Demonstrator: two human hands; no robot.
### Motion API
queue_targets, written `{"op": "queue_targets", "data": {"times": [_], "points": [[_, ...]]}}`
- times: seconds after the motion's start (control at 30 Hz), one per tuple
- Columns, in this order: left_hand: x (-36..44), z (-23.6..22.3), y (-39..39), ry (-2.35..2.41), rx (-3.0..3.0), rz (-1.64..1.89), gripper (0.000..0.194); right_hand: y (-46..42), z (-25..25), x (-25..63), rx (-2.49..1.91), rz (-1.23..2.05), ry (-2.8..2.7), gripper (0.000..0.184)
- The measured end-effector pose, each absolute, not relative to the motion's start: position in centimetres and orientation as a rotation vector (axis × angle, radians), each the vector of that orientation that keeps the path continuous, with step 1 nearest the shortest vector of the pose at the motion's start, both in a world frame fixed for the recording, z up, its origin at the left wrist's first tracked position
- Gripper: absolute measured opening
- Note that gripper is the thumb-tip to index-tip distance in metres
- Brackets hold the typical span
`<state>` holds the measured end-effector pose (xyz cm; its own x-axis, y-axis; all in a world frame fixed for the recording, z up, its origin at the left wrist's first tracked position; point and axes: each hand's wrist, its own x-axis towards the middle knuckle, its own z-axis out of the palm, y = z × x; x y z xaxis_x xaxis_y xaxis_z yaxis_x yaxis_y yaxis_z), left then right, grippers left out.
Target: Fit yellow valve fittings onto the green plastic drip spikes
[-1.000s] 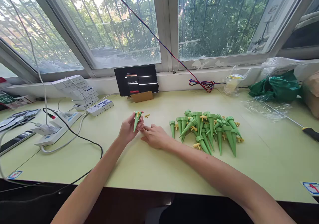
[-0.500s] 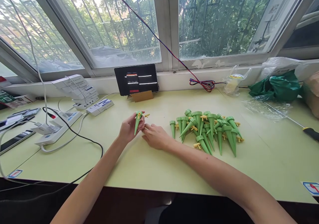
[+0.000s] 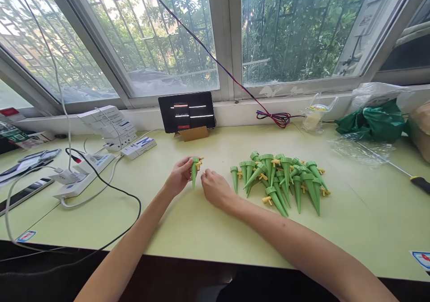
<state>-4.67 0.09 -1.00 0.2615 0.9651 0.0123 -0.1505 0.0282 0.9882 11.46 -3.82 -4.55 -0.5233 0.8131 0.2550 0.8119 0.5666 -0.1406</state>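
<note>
Pinched upright in my left hand (image 3: 179, 177) is a green plant watering spike (image 3: 194, 176), its tip pointing down. A small yellow valve (image 3: 199, 165) sticks out to the right near its cap. My right hand (image 3: 217, 190) is just right of the spike, fingers curled together and apart from it. Whatever those fingertips hold, if anything, is too small to make out. A heap of green watering spikes (image 3: 286, 164), many fitted with yellow valves, lies on the table right of my right hand.
On the left are a white power strip (image 3: 80, 183), cables and stacked white boxes (image 3: 110, 125). A tablet (image 3: 187, 112) leans by the window. Farther right lie a coiled red-blue wire (image 3: 277, 118), a green plastic bag (image 3: 372, 121) and a screwdriver (image 3: 419, 184). The table's front edge runs below my forearms.
The spike in my left hand has turned, so its yellow valve now points right instead of towards me. My right hand has drawn slightly away from my left, and its fingers are more curled.
</note>
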Motion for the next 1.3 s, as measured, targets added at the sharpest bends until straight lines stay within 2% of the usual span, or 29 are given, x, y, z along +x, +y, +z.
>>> {"op": "queue_targets", "data": {"times": [0.13, 0.23, 0.43, 0.9, 1.3], "points": [[-4.5, -1.5, 0.3, 1.103, 1.427, 1.021, 0.041, -4.8, -4.3, 12.8, -1.406, -0.137, -2.521, 0.026], [-4.0, -2.2, 0.2, 1.288, 1.771, 0.967, 0.038, -5.9, -4.2, 14.1, -1.411, -0.196, -2.516, 0.025], [-3.3, -2.9, -0.2, 1.301, 2.327, 0.803, 0.033, -6.9, -3.7, 15.2, -1.450, -0.131, -2.496, 0.026], [-3.8, -2.7, -0.2, 1.202, 2.432, 0.681, 0.035, -5.4, -3.9, 15.6, -1.512, -0.038, -2.421, 0.027], [-4.4, -3.3, 0.7, 1.426, 2.368, 0.950, 0.048, -5.6, -3.9, 15.7, -1.548, -0.022, -2.369, 0.028]]}}
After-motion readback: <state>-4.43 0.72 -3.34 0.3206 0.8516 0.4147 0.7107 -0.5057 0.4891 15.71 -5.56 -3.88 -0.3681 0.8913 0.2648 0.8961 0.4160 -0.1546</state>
